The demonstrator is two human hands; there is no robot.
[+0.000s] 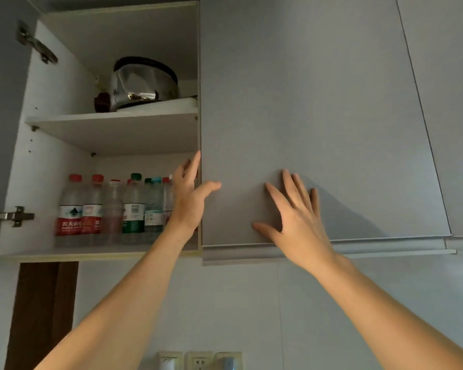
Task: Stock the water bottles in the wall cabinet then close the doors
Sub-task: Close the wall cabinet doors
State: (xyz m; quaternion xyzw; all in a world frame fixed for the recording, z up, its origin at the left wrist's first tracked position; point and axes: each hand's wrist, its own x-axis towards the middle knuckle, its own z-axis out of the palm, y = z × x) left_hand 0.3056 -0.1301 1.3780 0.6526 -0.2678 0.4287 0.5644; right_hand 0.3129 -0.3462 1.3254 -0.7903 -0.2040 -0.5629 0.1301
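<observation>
Right hand lies flat on the grey right door, fingers spread and straight, gripping nothing, while the left hand sits just beside it at the door's left edge, fingers straight up along that edge, thumb on the door's face, holding nothing. Just left of the left hand, the water bottles stand upright in a row on the wall cabinet's bottom shelf; up above them on the upper shelf, a shiny steel pot.
</observation>
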